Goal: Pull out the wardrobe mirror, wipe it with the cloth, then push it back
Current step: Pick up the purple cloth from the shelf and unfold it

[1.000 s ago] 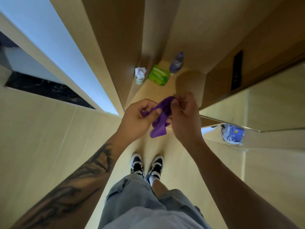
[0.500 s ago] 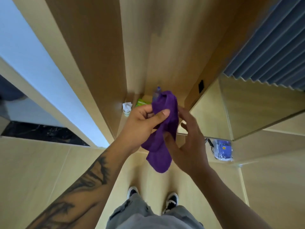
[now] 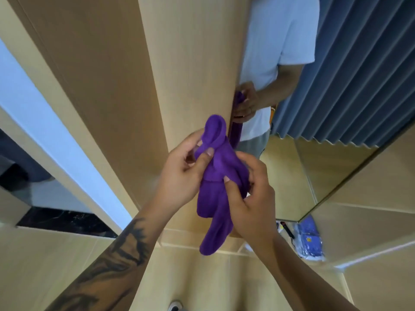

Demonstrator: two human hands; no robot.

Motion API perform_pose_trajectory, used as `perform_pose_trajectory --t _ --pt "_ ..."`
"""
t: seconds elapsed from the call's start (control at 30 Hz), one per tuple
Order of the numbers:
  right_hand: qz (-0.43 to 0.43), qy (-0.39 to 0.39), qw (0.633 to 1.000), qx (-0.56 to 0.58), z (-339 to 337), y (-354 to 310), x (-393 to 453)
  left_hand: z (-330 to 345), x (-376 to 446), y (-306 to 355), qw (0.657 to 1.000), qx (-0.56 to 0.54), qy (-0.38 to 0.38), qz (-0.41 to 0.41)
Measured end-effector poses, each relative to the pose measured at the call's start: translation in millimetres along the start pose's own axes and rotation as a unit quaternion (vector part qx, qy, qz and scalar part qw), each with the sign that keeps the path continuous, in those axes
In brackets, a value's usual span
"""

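A tall wooden wardrobe panel (image 3: 179, 75) rose directly behind both hands and filled the middle of the view. To the right of the hands stood the pulled-out mirror (image 3: 325, 108), its glass angled toward the person; it reflected a light shirt, a hand holding purple fabric, and pleated blue curtains (image 3: 359, 63). To the left of the hands ran a pale, bright strip (image 3: 45, 122) beside the wardrobe, with a dark marbled band below it. Below the hands lay the light floor (image 3: 202, 277), where the tip of one shoe (image 3: 175, 307) showed at the bottom edge.

The purple cloth (image 3: 215, 194) hung bunched between the two hands, in front of the wardrobe panel and just left of the mirror's edge, its lower end drooping free beneath them. The left hand (image 3: 184, 173), on a tattooed forearm, formed a grip pinching the upper part of the cloth, the thumb pressed on the fabric against curled fingers. The right hand (image 3: 249, 198) formed a second grip, its thumb and fingers curled round the cloth's middle. Low to the right of the right hand lay a blue packet (image 3: 312, 239) in clear wrap.
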State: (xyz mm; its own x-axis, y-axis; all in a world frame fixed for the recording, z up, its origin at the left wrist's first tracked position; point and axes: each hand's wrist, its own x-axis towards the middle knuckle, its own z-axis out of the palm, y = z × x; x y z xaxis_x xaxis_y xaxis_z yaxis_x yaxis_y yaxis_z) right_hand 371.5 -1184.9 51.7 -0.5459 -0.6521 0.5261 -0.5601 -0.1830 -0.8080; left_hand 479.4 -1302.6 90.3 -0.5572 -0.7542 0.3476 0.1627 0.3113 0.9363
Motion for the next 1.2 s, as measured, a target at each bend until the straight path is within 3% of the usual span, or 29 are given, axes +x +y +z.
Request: perform_pose_trajectory --t 0.13,0.33,0.6,0.7,0.83,1.07,1.2 --pt "0.015 0.047 0.998 0.041 -31 -9 16 23 -4 18 0.999 0.001 -0.050 -0.017" --pt "0.004 0.097 0.992 0.079 -74 -27 40 62 -17 45 0.981 -0.101 -0.129 -0.107" --pt "-0.054 0.083 0.992 0.081 -115 -61 68 119 5 92 0.974 -0.222 0.003 -0.050" --pt "-0.086 0.039 0.993 0.068 -124 -73 76 131 18 107 0.982 -0.185 0.028 0.038" --pt "-0.107 0.034 0.989 0.095 -135 -93 95 142 30 127 0.984 -0.066 -0.030 0.165" --pt "-0.183 0.134 0.973 0.047 -154 -125 141 145 51 157 0.956 0.105 -0.093 0.256" --pt "-0.191 0.120 0.968 0.105 -159 -140 170 135 69 176 0.936 0.179 -0.109 0.283"
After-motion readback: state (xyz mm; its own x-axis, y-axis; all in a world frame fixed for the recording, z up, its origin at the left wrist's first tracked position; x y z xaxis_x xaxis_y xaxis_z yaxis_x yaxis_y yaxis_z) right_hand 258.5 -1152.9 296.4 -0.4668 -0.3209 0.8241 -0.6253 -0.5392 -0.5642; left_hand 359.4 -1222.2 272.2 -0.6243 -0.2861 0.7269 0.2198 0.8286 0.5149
